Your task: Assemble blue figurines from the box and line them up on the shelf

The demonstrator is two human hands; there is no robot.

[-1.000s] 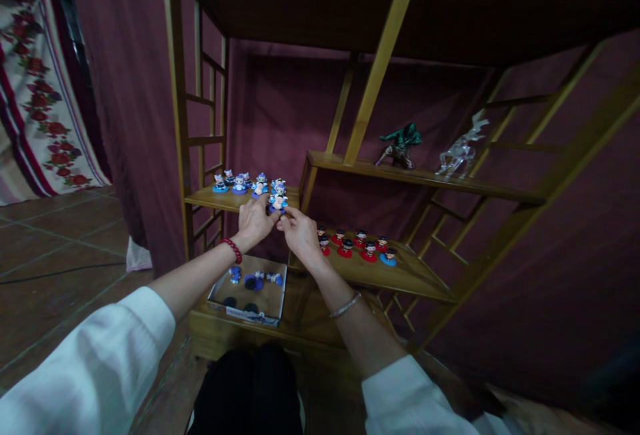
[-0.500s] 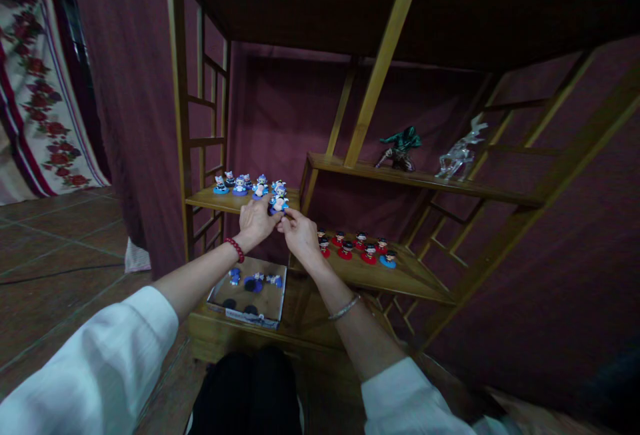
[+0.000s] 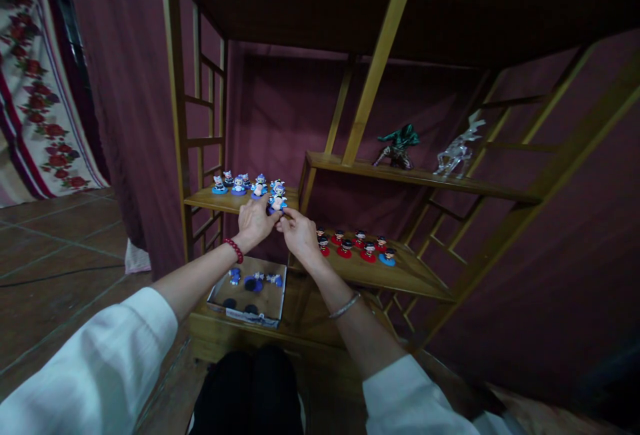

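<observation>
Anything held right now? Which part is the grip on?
The left hand and right hand together pinch one small blue-based figurine, fingertips low on its sides near the base.

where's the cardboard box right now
Head view, left of centre: the cardboard box sits on the bottom board of the wooden rack, just below the left hand holding a figurine.

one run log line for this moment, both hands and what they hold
left hand: fingers pinch blue figurine | right hand: fingers on same figurine | where: front edge of wooden shelf | below: cardboard box
</observation>
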